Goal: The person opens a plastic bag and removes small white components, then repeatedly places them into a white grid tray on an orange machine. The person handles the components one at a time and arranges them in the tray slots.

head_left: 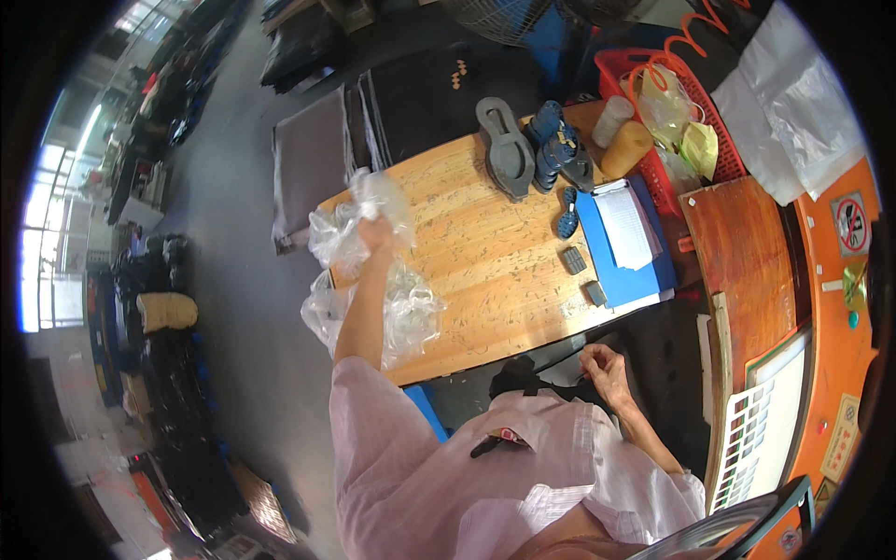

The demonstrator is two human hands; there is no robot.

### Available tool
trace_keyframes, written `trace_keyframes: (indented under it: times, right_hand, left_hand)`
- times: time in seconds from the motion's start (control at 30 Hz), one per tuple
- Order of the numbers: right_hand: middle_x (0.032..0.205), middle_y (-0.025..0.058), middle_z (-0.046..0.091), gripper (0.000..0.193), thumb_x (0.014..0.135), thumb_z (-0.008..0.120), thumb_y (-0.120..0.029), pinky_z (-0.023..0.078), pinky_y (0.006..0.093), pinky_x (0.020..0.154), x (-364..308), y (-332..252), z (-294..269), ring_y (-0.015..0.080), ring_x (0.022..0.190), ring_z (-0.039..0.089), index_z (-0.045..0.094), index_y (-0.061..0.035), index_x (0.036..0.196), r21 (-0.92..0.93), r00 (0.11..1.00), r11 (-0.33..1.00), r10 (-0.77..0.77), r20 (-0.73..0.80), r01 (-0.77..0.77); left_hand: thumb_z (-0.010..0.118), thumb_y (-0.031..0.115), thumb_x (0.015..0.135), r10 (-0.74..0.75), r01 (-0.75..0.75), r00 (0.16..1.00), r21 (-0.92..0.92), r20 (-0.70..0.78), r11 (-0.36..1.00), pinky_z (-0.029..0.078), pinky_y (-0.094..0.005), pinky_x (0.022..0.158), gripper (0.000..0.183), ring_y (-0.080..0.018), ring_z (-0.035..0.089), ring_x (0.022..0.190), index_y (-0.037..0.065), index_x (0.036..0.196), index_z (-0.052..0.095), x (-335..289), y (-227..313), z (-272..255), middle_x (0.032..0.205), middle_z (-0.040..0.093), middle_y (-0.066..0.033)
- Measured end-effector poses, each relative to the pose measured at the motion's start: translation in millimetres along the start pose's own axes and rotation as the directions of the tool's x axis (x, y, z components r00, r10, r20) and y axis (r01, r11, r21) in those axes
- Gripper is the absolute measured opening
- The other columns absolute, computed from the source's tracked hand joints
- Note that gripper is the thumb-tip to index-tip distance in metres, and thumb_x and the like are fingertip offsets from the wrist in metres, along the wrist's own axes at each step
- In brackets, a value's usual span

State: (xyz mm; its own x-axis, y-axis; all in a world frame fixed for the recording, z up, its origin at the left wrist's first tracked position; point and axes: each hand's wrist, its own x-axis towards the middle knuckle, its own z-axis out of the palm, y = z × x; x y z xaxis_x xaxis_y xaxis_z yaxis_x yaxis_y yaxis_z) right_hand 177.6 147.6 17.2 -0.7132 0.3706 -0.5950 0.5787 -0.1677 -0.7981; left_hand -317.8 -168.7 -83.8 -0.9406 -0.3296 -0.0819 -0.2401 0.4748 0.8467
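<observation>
At the left end of the wooden table (485,271), my left hand (377,235) reaches out with its fingers closed on a crumpled clear plastic bag (383,198). More clear plastic bags (401,313) lie bunched under my forearm and hang over the table's left edge. My right hand (607,373) is in front of the table's near edge, close to my lap, with curled fingers; whether anything is in them is hidden.
Grey sole-shaped pieces (507,149), dark blue rolls (551,140), small dark blocks (573,260) and a blue clipboard folder (625,238) with papers occupy the table's right side. Beyond stands a red basket (686,84) of bags. Dark sheets (313,154) are stacked past the far edge.
</observation>
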Motion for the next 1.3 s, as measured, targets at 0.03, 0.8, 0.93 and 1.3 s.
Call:
trace_keyframes:
  times: [0.03,0.8,0.93,1.3]
  right_hand:
    - [0.089,0.0061,0.069,0.035,0.099,0.068,-0.02,0.053,0.0274,0.069,-3,6,0,0.0117,0.079,0.065,0.063,0.0091,0.118,0.016,1.0,1.0,0.016,0.001,-0.016]
    - [0.072,0.0019,0.063,0.02,0.098,0.065,-0.011,0.051,0.0283,0.064,-66,62,-29,0.0086,0.068,0.058,0.072,0.008,0.097,0.177,0.917,0.984,0.086,-0.389,-0.018]
    - [0.077,0.0064,0.07,0.018,0.098,0.064,-0.012,0.055,0.0315,0.07,-91,49,-52,0.0117,0.072,0.063,0.075,0.0024,0.097,0.165,0.86,0.985,0.048,-0.509,0.043]
    - [0.079,0.0143,0.071,0.015,0.096,0.069,-0.012,0.052,0.0353,0.061,-258,122,-249,0.0224,0.067,0.068,0.073,0.0021,0.096,-0.367,-0.04,0.93,-0.367,-0.929,-0.02]
  left_hand:
    - [0.073,0.032,0.089,0.043,-0.046,0.999,0.151,0.021,0.987,0.054,-0.0483,0.092,0.048,-0.0406,0.073,0.101,-0.01,0.113,0.071,22,-16,-3,0.104,0.074,-0.031]
    - [0.062,0.007,0.103,0.486,-0.512,0.616,-0.154,0.62,0.845,0.053,-0.0322,0.085,0.024,-0.018,0.064,0.095,-0.004,0.124,0.063,-237,-36,-6,0.104,0.067,-0.0081]
    - [0.058,0.01,0.107,0.259,-0.105,0.521,-0.239,0.813,0.965,0.053,-0.0341,0.092,0.028,-0.0208,0.066,0.103,-0.009,0.128,0.063,-379,3,42,0.108,0.07,-0.0133]
    - [0.062,0.007,0.102,0.673,-0.495,-0.15,-0.644,0.724,0.583,0.052,-0.0362,0.095,0.028,-0.0248,0.066,0.103,-0.007,0.127,0.065,-616,189,129,0.112,0.069,-0.0152]
